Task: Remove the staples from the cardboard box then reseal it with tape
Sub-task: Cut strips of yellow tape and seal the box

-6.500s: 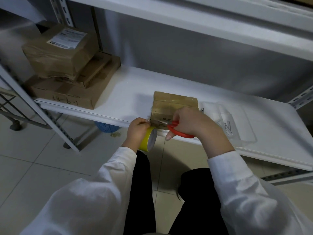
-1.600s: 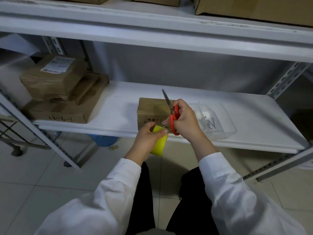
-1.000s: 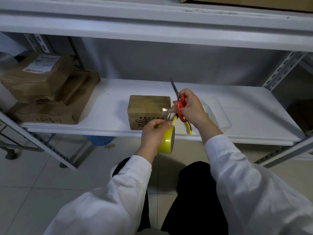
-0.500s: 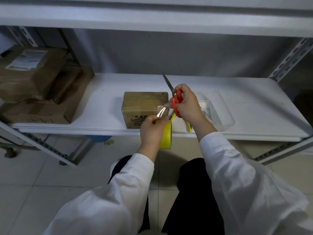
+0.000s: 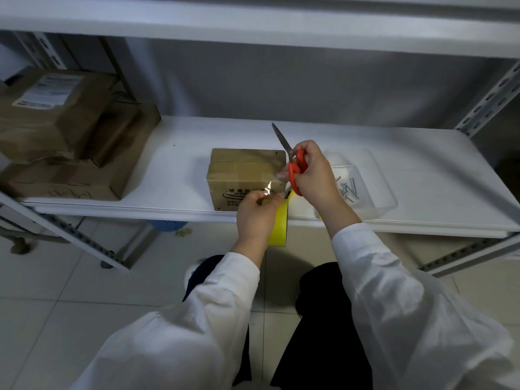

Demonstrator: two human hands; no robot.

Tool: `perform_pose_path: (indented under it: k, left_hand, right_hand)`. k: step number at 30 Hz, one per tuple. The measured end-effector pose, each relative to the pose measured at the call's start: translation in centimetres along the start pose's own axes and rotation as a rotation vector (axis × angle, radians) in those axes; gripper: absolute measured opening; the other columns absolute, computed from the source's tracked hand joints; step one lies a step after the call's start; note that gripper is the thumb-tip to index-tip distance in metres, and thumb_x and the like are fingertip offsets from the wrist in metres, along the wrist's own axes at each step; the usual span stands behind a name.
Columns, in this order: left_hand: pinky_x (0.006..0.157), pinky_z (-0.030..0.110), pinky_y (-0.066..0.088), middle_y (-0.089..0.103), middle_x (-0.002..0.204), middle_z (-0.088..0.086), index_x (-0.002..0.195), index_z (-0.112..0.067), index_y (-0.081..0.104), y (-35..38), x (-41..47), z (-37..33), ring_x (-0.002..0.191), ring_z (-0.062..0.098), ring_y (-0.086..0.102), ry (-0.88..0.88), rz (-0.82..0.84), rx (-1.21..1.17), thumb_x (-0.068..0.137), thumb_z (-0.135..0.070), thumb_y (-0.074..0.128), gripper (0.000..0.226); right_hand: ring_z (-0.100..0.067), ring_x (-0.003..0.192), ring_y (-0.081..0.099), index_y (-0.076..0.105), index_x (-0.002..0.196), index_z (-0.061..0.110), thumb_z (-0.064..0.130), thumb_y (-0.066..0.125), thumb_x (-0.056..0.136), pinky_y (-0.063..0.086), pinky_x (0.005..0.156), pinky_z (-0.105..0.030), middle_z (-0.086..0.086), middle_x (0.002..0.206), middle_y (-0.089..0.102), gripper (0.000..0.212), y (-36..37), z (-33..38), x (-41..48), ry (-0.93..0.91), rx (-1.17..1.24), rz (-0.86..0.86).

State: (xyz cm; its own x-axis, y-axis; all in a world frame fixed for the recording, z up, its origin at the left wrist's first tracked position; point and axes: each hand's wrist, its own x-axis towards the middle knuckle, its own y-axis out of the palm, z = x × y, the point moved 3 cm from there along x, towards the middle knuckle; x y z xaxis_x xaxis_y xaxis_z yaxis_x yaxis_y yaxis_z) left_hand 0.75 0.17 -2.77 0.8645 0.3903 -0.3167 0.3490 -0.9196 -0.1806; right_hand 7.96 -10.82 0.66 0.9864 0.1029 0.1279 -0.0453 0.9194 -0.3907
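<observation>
The box (image 5: pixel 246 175) is sitting on the shelf (image 5: pixel 174 164) near the front edge, flaps closed and a glossy strip seemingly lying across its top. Just in front of the box's right corner, the left hand (image 5: pixel 257 218) is holding the tape roll (image 5: pixel 278 226), its grip curled tight round the yellow ring. A short run of clear tape (image 5: pixel 268 190) is stretching from the roll up toward the right hand (image 5: pixel 312 175). That hand's grip is wrapping the red handles of the scissors (image 5: pixel 295 170), blades together and pointing up past the box's right edge. Its fingertips appear to be pinching the tape's free end.

Right of the box, a clear tray (image 5: pixel 380 190) is holding loose staples (image 5: pixel 347 190). Well to the box's left, brown parcels (image 5: pixel 56 116) are lying stacked.

The person is probably drawing out a fresh length for sealing. Doing it well means:
- pulling the tape taut so it is not folding on itself;
- drawing enough to lap down both sides of the box;
- centring it over the seam and pressing from the middle outward;
- pointing the blades away from the left hand until cutting close to the roll.
</observation>
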Motion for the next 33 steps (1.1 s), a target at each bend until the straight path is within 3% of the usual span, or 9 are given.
perform_pose_path:
  k: [3, 7, 11, 13, 16, 21, 24, 26, 33]
  left_hand:
    - [0.08, 0.025, 0.038, 0.058, 0.096, -0.003, 0.106, -0.012, 0.063, 0.1, 0.1, 0.1, 0.092, 0.016, 0.053, 0.003, -0.016, 0.007, 0.083, -0.033, 0.067, 0.032]
    - [0.08, 0.025, 0.038, 0.059, 0.097, -0.002, 0.104, -0.012, 0.062, 0.0, 0.5, 0.1, 0.092, 0.016, 0.053, 0.015, -0.017, 0.046, 0.084, -0.034, 0.066, 0.03]
    - [0.082, 0.027, 0.042, 0.062, 0.095, 0.0, 0.097, -0.013, 0.064, 0.2, 0.7, 0.7, 0.097, 0.022, 0.058, 0.003, -0.03, 0.076, 0.083, -0.031, 0.066, 0.023]
    - [0.085, 0.03, 0.043, 0.063, 0.094, 0.001, 0.094, -0.013, 0.064, 0.2, 0.6, 1.0, 0.098, 0.024, 0.059, 0.001, -0.036, 0.085, 0.083, -0.03, 0.066, 0.02]
    - [0.083, 0.029, 0.043, 0.064, 0.096, 0.001, 0.096, -0.013, 0.064, 0.1, 0.6, 1.0, 0.096, 0.022, 0.058, 0.001, -0.031, 0.091, 0.084, -0.032, 0.065, 0.022]
    - [0.079, 0.025, 0.038, 0.061, 0.093, -0.003, 0.095, -0.015, 0.064, -0.2, 0.8, 0.8, 0.092, 0.017, 0.055, 0.03, -0.023, 0.099, 0.084, -0.032, 0.066, 0.021]
    - [0.078, 0.024, 0.037, 0.06, 0.094, -0.003, 0.097, -0.013, 0.063, -0.4, 0.8, 0.8, 0.091, 0.016, 0.054, 0.031, -0.027, 0.089, 0.084, -0.03, 0.066, 0.022]
    - [0.079, 0.025, 0.038, 0.059, 0.095, -0.004, 0.099, -0.014, 0.062, -0.6, 0.9, 0.8, 0.091, 0.015, 0.054, 0.025, -0.031, 0.084, 0.084, -0.03, 0.066, 0.022]
    - [0.084, 0.029, 0.038, 0.053, 0.092, -0.009, 0.094, -0.022, 0.055, -0.8, 0.6, 1.4, 0.098, 0.018, 0.051, -0.05, 0.058, 0.014, 0.084, -0.024, 0.065, 0.014]
  right_hand:
    - [-0.023, 0.091, 0.066, 0.041, 0.097, 0.015, 0.002, 0.078, 0.073, 0.056, 0.078, -0.03, -0.01, 0.097, 0.064, 0.046, -0.1, -0.1, 0.0, 0.013, -0.022, -0.026]
    - [-0.024, 0.098, 0.06, 0.041, 0.11, 0.006, 0.022, 0.077, 0.077, 0.045, 0.08, -0.027, -0.008, 0.111, 0.062, 0.051, -0.3, -0.3, -0.1, 0.086, -0.044, -0.036]
    - [-0.016, 0.076, 0.049, 0.035, 0.105, 0.01, 0.028, 0.074, 0.08, 0.037, 0.056, -0.008, 0.007, 0.082, 0.049, 0.05, 0.4, 0.3, -0.2, 0.093, -0.061, -0.035]
    - [-0.017, 0.075, 0.048, 0.03, 0.099, 0.014, 0.025, 0.076, 0.078, 0.036, 0.056, -0.013, 0.007, 0.081, 0.049, 0.052, 1.4, 0.5, 0.0, 0.047, -0.094, -0.002]
    - [-0.02, 0.082, 0.05, 0.03, 0.099, 0.015, 0.026, 0.077, 0.077, 0.036, 0.068, -0.026, 0.002, 0.087, 0.051, 0.053, 2.3, 0.4, 0.1, 0.06, -0.128, 0.061]
    - [-0.017, 0.079, 0.046, 0.035, 0.101, 0.013, 0.032, 0.076, 0.077, 0.032, 0.054, -0.02, 0.003, 0.087, 0.049, 0.052, 1.7, 0.6, 0.3, 0.082, -0.154, 0.086]
    - [-0.018, 0.083, 0.048, 0.04, 0.113, 0.009, 0.036, 0.075, 0.077, 0.037, 0.064, -0.023, 0.005, 0.085, 0.048, 0.057, 1.2, 0.7, 0.5, 0.129, -0.156, 0.146]
    - [-0.019, 0.088, 0.049, 0.039, 0.118, 0.009, 0.034, 0.076, 0.077, 0.036, 0.073, -0.025, 0.002, 0.095, 0.05, 0.06, 1.2, 0.7, 0.4, 0.144, -0.171, 0.183]
    - [-0.018, 0.091, 0.046, 0.037, 0.11, 0.013, 0.033, 0.076, 0.077, 0.035, 0.075, -0.023, 0.003, 0.106, 0.046, 0.055, 1.2, 0.9, 0.1, 0.146, -0.211, 0.184]
